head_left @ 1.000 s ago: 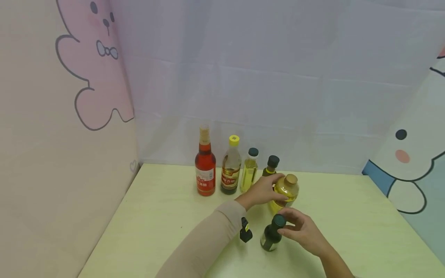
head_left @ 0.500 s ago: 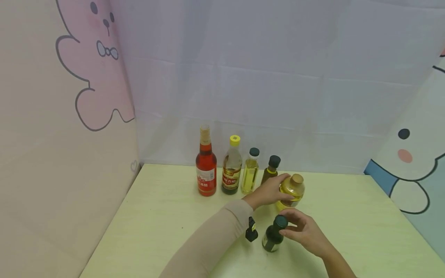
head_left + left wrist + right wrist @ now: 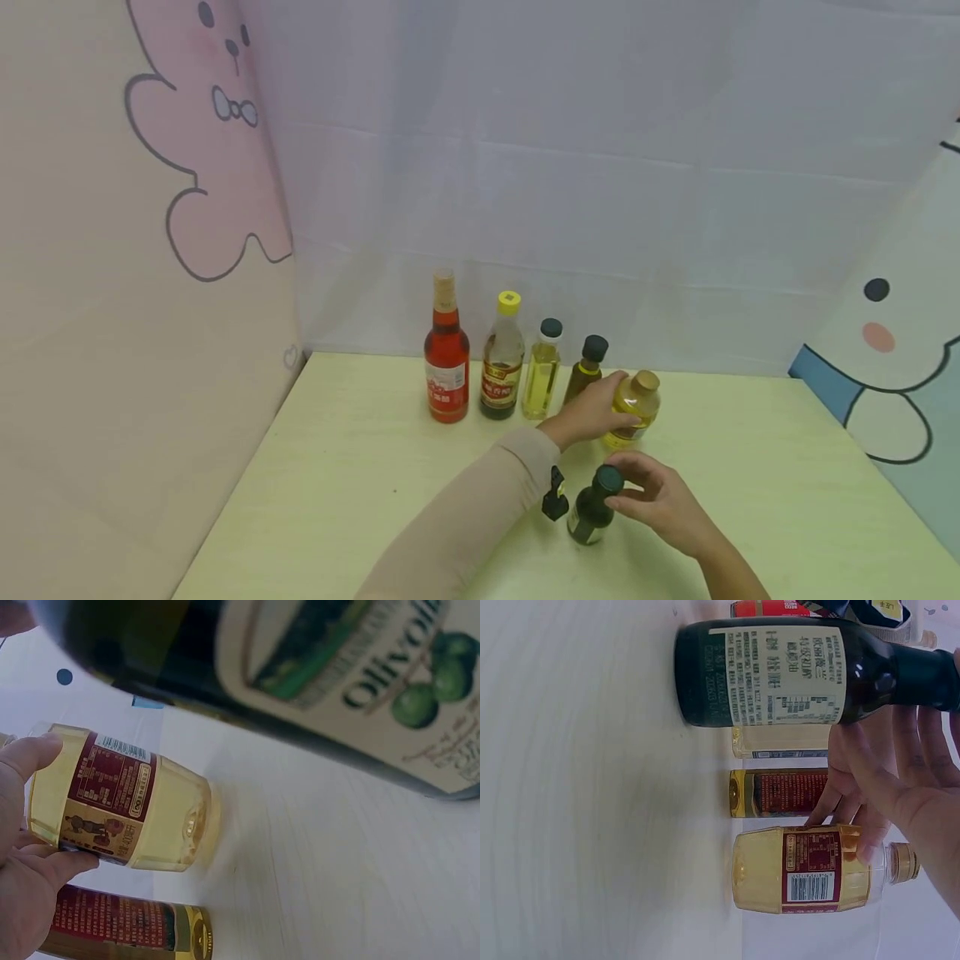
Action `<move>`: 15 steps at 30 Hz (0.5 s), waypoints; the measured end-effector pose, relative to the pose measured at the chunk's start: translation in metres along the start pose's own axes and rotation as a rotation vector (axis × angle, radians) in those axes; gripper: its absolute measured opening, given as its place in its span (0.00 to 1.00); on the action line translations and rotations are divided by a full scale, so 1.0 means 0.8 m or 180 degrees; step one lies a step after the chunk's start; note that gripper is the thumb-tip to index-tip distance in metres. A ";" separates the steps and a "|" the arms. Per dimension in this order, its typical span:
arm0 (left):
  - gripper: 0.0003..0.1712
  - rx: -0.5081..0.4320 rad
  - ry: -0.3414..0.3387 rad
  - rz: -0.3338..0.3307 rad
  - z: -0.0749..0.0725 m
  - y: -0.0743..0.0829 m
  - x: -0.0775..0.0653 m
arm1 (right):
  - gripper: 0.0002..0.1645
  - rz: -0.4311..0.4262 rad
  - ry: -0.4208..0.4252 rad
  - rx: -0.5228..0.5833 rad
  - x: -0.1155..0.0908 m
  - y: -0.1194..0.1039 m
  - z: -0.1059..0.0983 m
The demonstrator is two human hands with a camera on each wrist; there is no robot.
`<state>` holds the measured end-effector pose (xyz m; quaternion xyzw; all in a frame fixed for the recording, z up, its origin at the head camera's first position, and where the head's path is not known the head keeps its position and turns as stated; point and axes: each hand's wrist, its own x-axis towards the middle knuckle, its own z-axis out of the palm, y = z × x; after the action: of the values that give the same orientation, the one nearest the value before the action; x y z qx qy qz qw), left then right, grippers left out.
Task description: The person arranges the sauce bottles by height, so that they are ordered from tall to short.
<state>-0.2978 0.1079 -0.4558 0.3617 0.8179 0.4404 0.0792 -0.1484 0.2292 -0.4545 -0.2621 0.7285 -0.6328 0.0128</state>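
Observation:
My left hand (image 3: 592, 410) grips the shoulder of a golden cooking oil bottle (image 3: 637, 402) with a tan cap, thumb on the near side. Its dark red label with a barcode (image 3: 812, 886) shows in the right wrist view. My right hand (image 3: 654, 504) pinches the neck of a dark green olive oil bottle (image 3: 588, 518), just below its green cap, between thumb and fingers. That bottle stands upright on the table, nearer to me. Its olive label (image 3: 360, 682) fills the top of the left wrist view.
In a row behind stand a red vinegar bottle (image 3: 447, 367), a yellow-capped bottle (image 3: 501, 375), a slim pale oil bottle (image 3: 542, 375) and a dark-capped bottle (image 3: 585, 375), partly hidden by my left hand. The pale table (image 3: 322, 483) meets a white cloth backdrop (image 3: 525, 208).
My left hand has moved the golden oil bottle a little right and back. My right hand and the olive oil bottle have barely moved; the head view shifts slightly.

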 end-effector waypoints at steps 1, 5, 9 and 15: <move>0.33 -0.0006 0.0013 -0.0022 0.001 0.001 0.000 | 0.21 -0.0007 0.0000 0.0009 0.000 0.000 0.000; 0.33 -0.0065 0.0086 -0.0124 0.007 0.002 0.000 | 0.21 -0.0019 0.0008 0.0032 -0.001 0.001 0.000; 0.33 -0.0030 0.0144 -0.0254 0.012 0.002 -0.001 | 0.21 0.0005 0.0010 0.0024 -0.001 0.001 0.001; 0.39 0.0145 0.0125 -0.0462 0.014 0.008 -0.001 | 0.21 0.0034 -0.0022 0.0003 -0.002 -0.001 0.000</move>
<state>-0.2893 0.1172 -0.4578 0.2945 0.8532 0.4217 0.0866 -0.1471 0.2301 -0.4544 -0.2604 0.7295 -0.6322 0.0189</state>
